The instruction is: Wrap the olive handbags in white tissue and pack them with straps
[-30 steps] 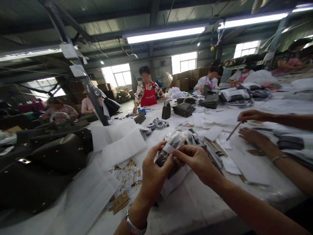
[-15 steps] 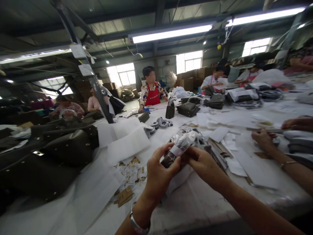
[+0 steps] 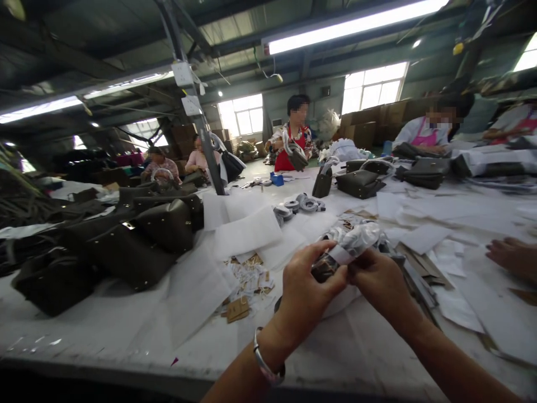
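Observation:
My left hand (image 3: 308,288) is closed around a plastic-wrapped dark bundle (image 3: 344,254), its thumb on the near side and fingers on the far side. A white band crosses the bundle, and crinkled clear wrap covers its far end. My right hand (image 3: 384,288) pinches at the bundle's near right side; its fingertips are hidden. Below the hands, part of a pale sheet shows. Several grey wrapped coils (image 3: 308,202) lie just beyond. Left of my left hand sits a heap of paper tags with strings (image 3: 251,277), with brown cards (image 3: 238,309) at its near edge.
Dark handbags (image 3: 138,246) stand in a row on the left of the white table (image 3: 201,350). White foam sheets (image 3: 249,232) lie ahead, cards and papers (image 3: 459,291) to the right. Another person's hand (image 3: 512,257) rests at the right edge. Co-workers sit or stand across the table.
The view has swung left, so everything sits further right. My hands keep the same hold on the bundle. Across the table, the person in the red apron now holds up a bag.

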The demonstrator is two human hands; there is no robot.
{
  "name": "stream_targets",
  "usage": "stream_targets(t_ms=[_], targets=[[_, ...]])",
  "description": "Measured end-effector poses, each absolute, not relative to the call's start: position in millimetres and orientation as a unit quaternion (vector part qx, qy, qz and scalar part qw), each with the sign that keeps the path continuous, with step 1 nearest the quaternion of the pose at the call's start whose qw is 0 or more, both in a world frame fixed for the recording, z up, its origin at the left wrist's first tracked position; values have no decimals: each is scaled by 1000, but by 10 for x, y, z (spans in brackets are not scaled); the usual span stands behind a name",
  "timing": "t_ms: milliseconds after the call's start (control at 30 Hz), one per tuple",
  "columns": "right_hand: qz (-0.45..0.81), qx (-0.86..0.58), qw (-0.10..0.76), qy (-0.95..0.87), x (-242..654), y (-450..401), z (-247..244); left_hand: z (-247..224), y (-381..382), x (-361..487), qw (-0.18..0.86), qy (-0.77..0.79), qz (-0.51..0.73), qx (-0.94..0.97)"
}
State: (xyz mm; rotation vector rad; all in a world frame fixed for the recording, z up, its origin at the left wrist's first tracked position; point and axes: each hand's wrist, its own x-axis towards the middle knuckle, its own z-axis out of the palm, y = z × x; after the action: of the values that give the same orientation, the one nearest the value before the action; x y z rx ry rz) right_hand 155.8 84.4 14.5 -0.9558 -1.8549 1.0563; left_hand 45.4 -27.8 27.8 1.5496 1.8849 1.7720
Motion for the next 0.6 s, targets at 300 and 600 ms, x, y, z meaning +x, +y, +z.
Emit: stream_targets(t_ms=[300,600], targets=[[721,-194,337,-574,1734,578,249,284,-273,427,8,622,561,546],[714,-261,401,-511,1525,574,171,261,-334,540,-2,584,571,576]])
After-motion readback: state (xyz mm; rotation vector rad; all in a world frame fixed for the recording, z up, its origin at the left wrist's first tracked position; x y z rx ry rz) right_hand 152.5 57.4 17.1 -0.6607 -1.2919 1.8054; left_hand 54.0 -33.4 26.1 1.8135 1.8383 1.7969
